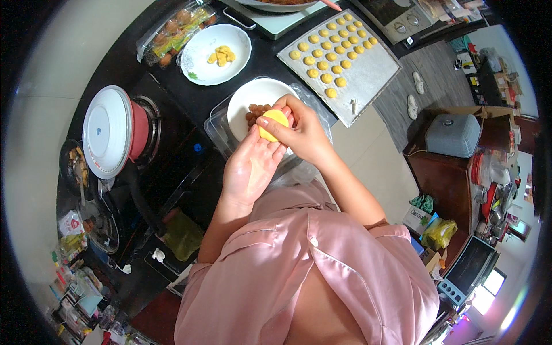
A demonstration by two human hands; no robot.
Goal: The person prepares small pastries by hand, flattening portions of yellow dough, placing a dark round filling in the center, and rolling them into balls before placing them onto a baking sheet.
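Observation:
A flattened round of yellow dough (274, 125) is between my two hands, over a white bowl. My right hand (302, 129) grips it, the thumb across its face and the fingers behind. Palm up, my left hand (250, 169) supports it from below with its fingers, and the palm has a greasy shine. Small brown balls (257, 112) lie in the white bowl (241, 98), partly hidden by my hands. Under the bowl is a clear plastic container (214, 127). Beyond stands a white scalloped dish (198, 43) with yellow dough pieces (221, 56).
At the far right, a perforated tray (368, 80) carries rows of small yellow rounds. A red pot (138, 129) with a white lid (106, 132) stands on the stove at left. Beyond the dish lies a clear pack of brown round items (172, 31). A frying pan (75, 164) sits farther left.

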